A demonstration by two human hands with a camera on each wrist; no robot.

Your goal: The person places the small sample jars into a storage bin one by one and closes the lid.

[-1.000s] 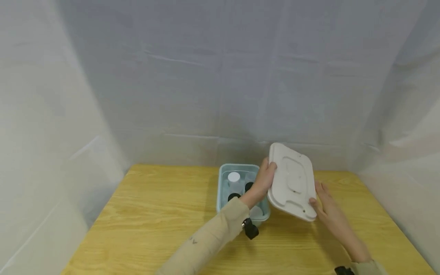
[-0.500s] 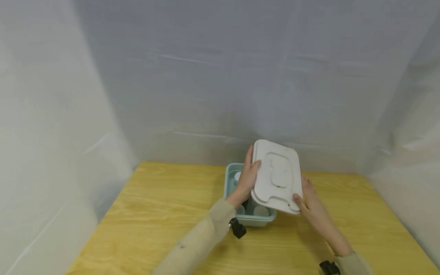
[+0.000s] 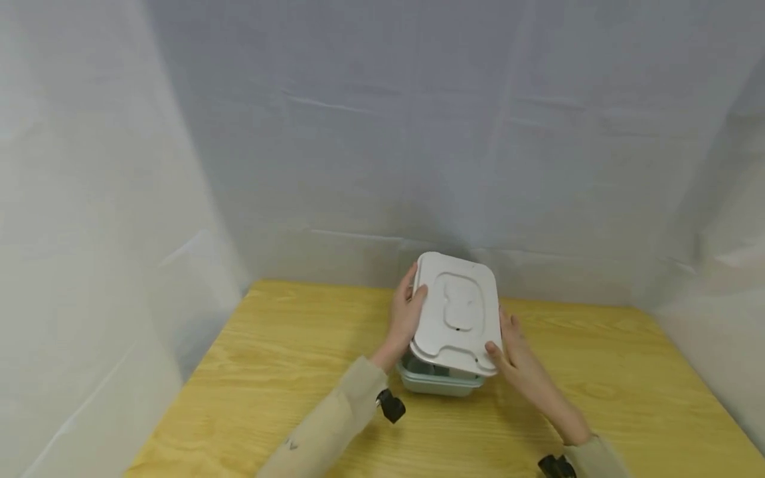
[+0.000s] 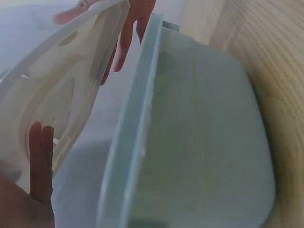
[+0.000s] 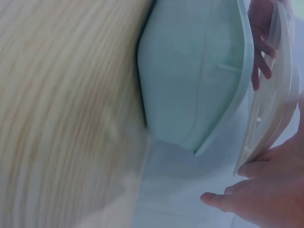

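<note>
Both hands hold the white lid [image 3: 457, 312] by its sides, left hand [image 3: 406, 315] and right hand [image 3: 515, 352] curled on the edges, just above the pale green box [image 3: 439, 383] on the wooden table [image 3: 269, 372]. Lid not seated yet; lowering and pressing remain.

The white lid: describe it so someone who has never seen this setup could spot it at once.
On the yellow wooden table, near the back drape, stands a pale blue-green plastic box. Just above it, held between the left hand and the right hand, is the white lid. It is a flat rounded rectangle with a raised moulded centre, the only white thing there, not yet seated on the box.
</note>
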